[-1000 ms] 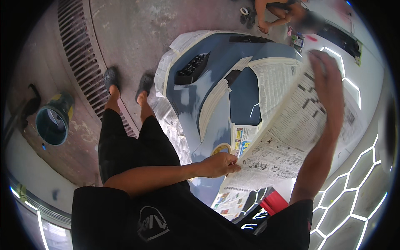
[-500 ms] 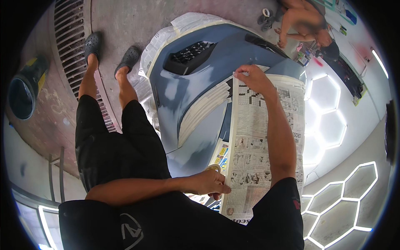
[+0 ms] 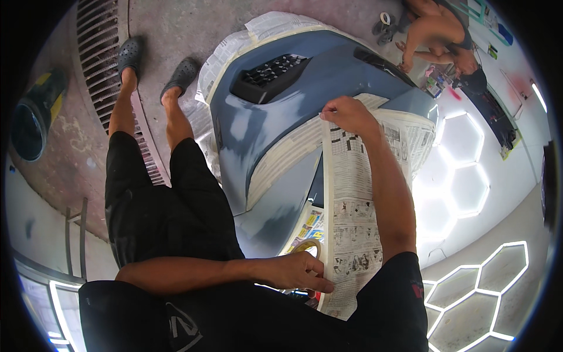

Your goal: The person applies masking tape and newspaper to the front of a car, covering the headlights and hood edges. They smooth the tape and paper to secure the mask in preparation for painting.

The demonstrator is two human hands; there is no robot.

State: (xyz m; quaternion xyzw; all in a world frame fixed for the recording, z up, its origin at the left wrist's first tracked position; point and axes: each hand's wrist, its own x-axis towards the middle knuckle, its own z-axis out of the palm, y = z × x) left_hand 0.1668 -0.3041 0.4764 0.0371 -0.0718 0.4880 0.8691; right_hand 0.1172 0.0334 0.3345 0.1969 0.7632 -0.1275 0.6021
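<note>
A newspaper sheet (image 3: 355,193) with a strip of masking tape along its left edge hangs between my hands. My right hand (image 3: 352,114) pinches its far top corner. Lower down, the thumb and fingers of my left hand (image 3: 302,271) are closed on the taped edge. A masking tape roll (image 3: 307,245) shows just beyond my left hand; whether the fingers touch it is hidden. Under and left of the sheet is a car bumper (image 3: 234,149), blue-grey with pale patches and a black mesh grille insert (image 3: 270,78). Masking tape strips (image 3: 287,146) cover a curved band of it.
Newspaper (image 3: 220,61) borders the bumper's far edge. My feet in dark clogs (image 3: 130,53) stand by a floor grate (image 3: 97,64). A dark bucket (image 3: 29,129) is at far left. Another person (image 3: 431,29) crouches at far right. Hexagonal lights (image 3: 463,141) line the right wall.
My right hand has moved slightly left and nearer with the sheet's top corner. My left hand has shifted a little right and nearer. More of the tape roll and the bumper's papered right end shows.
</note>
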